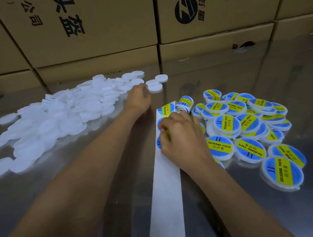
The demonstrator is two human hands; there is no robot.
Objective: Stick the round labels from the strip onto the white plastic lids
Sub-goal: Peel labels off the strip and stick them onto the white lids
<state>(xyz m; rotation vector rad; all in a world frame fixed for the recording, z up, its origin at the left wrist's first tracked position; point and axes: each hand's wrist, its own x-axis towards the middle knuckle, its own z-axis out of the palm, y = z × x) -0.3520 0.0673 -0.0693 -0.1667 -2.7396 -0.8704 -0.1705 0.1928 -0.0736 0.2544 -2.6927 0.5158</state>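
A shiny metal table (256, 213) carries a heap of plain white lids (60, 116) at left, a label strip (166, 203) mid-table, and labelled lids (248, 126) at right.

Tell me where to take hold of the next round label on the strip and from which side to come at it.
Take the label under the right hand by its curved rim: it lies flat on the backing strip, so only a lifted edge gives a grip. Come from the right, probably, where that hand already rests, and peel leftward. The left hand is off at the plain white lids.
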